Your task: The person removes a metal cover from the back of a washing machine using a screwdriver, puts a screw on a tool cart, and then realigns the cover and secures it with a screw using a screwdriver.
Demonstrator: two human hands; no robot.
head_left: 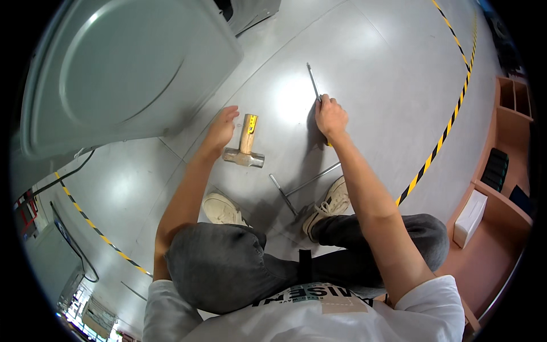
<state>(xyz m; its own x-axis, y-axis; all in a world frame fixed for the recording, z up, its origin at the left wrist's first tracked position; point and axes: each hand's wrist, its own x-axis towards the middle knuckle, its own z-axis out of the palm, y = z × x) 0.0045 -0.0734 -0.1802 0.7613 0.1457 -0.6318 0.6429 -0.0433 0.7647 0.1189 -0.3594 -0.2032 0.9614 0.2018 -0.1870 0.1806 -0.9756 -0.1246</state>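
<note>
My right hand [331, 118] is closed around a screwdriver [312, 80]; its long metal shaft points up and away, and a bit of yellow handle shows below the fist. My left hand [221, 132] is open and holds nothing, fingers stretched out just left of a hammer [245, 156]. The hammer lies on the floor, wooden handle with a yellow label pointing away, steel head nearer me. Between my shoes lies a T-shaped metal bar tool [283, 194], its long leg reaching toward the right shoe.
A large grey metal appliance [131, 68] stands at the far left, a black cable [74, 174] by it. Yellow-black tape [433, 154] marks the floor on both sides. On the right, a brown shelf unit [501, 222] holds a white box [470, 218] and dark items.
</note>
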